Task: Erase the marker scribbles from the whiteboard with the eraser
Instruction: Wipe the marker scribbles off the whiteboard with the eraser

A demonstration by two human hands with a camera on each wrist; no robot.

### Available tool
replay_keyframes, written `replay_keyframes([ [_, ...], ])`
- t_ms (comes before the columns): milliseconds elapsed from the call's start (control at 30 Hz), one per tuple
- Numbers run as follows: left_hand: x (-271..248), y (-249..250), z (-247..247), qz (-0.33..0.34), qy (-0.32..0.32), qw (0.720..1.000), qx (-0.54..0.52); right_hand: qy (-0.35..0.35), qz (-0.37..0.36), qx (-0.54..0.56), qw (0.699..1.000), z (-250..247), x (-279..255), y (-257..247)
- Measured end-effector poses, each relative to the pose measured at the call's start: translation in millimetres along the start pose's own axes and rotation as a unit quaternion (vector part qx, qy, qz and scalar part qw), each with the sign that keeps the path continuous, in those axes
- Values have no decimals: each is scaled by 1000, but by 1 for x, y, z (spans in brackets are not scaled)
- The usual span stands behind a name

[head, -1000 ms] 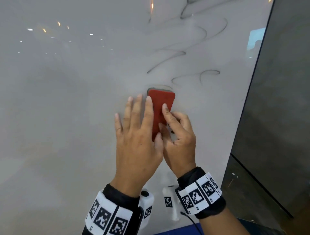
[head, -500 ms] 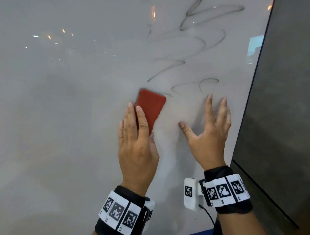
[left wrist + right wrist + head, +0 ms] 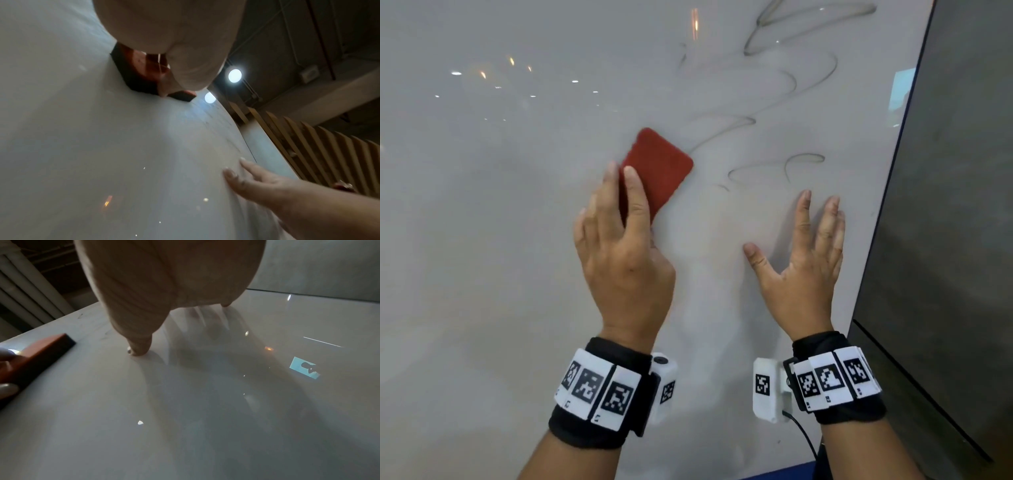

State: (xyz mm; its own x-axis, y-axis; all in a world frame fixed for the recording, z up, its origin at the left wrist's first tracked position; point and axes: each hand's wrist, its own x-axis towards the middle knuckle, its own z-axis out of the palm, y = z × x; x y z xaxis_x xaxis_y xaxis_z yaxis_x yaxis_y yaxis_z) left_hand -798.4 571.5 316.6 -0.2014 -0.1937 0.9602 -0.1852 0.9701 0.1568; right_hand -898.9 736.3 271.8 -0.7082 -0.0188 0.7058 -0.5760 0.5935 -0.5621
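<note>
No word, brand or number can be read anywhere here. The marker scribbles (image 3: 774,102) on the whiteboard (image 3: 482,240) are loose loops and spell no letters. Below the scribbles, the white tags on the left wristband (image 3: 599,387) and the right wristband (image 3: 832,380) carry only black-and-white square code patterns, with tiny marks at their lower edges too small to make out.

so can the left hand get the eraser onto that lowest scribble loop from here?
Probably yes. The left hand holds the eraser flat on the whiteboard; the loop lies just right, bare board between. The right hand sits below it.
</note>
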Motion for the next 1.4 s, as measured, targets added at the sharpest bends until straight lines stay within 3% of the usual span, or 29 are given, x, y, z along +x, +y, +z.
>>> replay_keyframes([
  [33,4,-1,0,-28,20,999,2,-2,1,-1,1000,0,0,0],
  [100,2,8,5,-21,23,999,7,-4,2,0,1000,0,0,0],
  [233,-22,28,13,103,-62,993,17,-11,0,-11,1000,0,0,-1],
  [300,-20,26,12,126,-71,989,27,-15,0,-12,1000,0,1,-1],
  [433,3,19,9,-9,2,999,51,-17,1,-12,1000,0,-1,0],
  [500,3,25,12,-27,8,999,40,-19,2,-18,1000,-1,-1,1],
  [667,-28,48,19,181,-121,976,32,-17,-8,-21,1000,-2,-1,3],
  [733,-20,43,18,152,-111,982,38,-19,-10,-24,999,-3,-1,3],
  [867,6,34,13,1,-7,999,34,-29,-8,-34,999,-4,-2,5],
  [967,9,40,16,-26,4,1000,16,-26,-7,-28,999,-3,-2,5],
  [1133,-4,66,22,162,-118,980,-4,-8,-14,-11,1000,-1,-2,5],
  [1300,3,62,18,188,-174,966,-17,61,1,94,994,-9,-2,-5],
  [1400,6,55,15,202,-182,961,-47,90,-77,127,985,-13,0,-25],
])
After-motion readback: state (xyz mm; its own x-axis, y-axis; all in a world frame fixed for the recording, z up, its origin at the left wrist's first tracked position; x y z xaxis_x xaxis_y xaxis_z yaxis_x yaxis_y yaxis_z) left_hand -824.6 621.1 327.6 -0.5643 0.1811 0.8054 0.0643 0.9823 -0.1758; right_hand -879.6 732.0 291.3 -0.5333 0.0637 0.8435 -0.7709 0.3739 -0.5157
